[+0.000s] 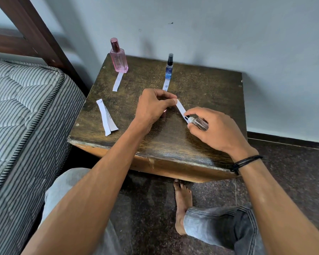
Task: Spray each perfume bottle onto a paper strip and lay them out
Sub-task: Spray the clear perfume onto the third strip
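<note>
I see left hand (154, 105) pinching far end of strip (180, 108) over table (210, 85) centre. Right hand (215, 129) grips small bottle (199, 123), nozzle at strip's near end. Far left: pink bottle (118, 58) upright, second strip (117, 81) at its base. Far centre: blue bottle (169, 69) upright, third strip (166, 85) at its base. Near left: spare strips (107, 118) lying flat.

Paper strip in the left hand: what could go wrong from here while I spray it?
1. The nozzle of the small dark bottle in the right hand sits almost against the paper strip. The spray may soak one spot or wet the fingers of the left hand pinching its top.
2. Mist could drift onto the laid-out strip before the blue bottle just behind, mixing scents.
</note>
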Demonstrator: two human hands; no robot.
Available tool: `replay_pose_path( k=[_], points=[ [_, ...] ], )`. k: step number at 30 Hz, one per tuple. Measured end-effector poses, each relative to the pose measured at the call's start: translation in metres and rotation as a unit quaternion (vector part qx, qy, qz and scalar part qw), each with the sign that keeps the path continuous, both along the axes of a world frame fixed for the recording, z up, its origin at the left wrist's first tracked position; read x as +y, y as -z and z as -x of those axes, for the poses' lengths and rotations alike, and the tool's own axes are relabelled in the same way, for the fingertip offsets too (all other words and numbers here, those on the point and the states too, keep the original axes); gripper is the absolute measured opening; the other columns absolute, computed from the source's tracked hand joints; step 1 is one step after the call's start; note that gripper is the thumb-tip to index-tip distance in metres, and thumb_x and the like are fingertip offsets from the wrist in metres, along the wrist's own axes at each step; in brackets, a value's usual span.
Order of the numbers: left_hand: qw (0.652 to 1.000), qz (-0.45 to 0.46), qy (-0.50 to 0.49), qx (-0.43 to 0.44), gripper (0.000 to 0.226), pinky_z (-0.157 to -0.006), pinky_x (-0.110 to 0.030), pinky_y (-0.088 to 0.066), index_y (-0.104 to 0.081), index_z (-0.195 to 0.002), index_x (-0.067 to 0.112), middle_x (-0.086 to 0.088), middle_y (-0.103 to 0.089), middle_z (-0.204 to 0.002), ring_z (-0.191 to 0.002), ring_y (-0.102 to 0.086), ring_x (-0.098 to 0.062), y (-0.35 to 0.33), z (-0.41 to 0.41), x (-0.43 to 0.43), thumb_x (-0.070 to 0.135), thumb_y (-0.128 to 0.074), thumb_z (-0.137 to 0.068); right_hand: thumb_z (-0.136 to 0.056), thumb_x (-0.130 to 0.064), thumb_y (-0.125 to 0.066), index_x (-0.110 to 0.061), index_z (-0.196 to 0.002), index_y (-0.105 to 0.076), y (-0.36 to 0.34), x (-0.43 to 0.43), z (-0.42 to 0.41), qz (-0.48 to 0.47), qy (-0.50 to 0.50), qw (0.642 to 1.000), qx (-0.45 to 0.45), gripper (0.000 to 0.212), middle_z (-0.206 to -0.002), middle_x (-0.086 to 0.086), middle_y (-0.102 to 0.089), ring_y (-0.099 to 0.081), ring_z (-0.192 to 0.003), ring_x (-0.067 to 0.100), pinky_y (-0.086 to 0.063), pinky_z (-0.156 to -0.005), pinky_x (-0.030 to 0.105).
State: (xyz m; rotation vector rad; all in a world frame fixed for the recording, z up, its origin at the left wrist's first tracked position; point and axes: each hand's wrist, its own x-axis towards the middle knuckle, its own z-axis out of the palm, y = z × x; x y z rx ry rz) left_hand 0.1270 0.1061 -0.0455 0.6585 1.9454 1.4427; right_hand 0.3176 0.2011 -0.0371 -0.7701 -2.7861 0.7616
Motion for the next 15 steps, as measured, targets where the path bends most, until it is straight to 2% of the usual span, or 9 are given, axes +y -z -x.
replay_pose_path(
  k=[9, 13, 15],
  points=[
    [1.0, -0.006, -0.003, -0.013, 0.008, -0.048, -0.027, -0.05, -0.08, -0.091, 0.011, -0.017, -0.076, -0.084, -0.055, -0.055, -0.019, -0.002, 0.002, -0.001, 0.011, -0.079, -0.083, -0.091, -0.044, -0.064, -0.047, -0.122, -0.063, -0.004, 0.004, -0.006, -0.025, -0.003, 0.999, -0.03, 0.031, -0.118, -0.022, -0.068, -0.064, -0.091, 0.013, -0.055, -0.074, 0.036],
    [1.0, -0.014, -0.003, -0.021, 0.008, -0.053, -0.033, -0.053, -0.08, -0.09, 0.011, -0.017, -0.076, -0.083, -0.062, -0.06, -0.025, -0.001, 0.002, -0.001, 0.011, -0.08, -0.082, -0.091, -0.041, -0.068, -0.047, -0.121, -0.065, -0.005, 0.01, -0.013, 0.004, -0.003, 1.0, -0.029, 0.03, -0.094, -0.031, -0.061, -0.056, -0.071, 0.0, -0.042, -0.061, 0.025],
    [1.0, -0.014, -0.002, -0.022, 0.007, -0.055, -0.035, -0.053, -0.08, -0.089, 0.011, -0.016, -0.076, -0.082, -0.064, -0.06, -0.026, 0.0, 0.002, 0.0, 0.011, -0.08, -0.082, -0.09, -0.038, -0.07, -0.047, -0.121, -0.066, -0.005, 0.012, -0.016, 0.026, 0.013, 1.0, 0.005, 0.032, -0.088, -0.036, -0.057, -0.055, -0.071, -0.006, -0.039, -0.06, 0.023]
  ],
)
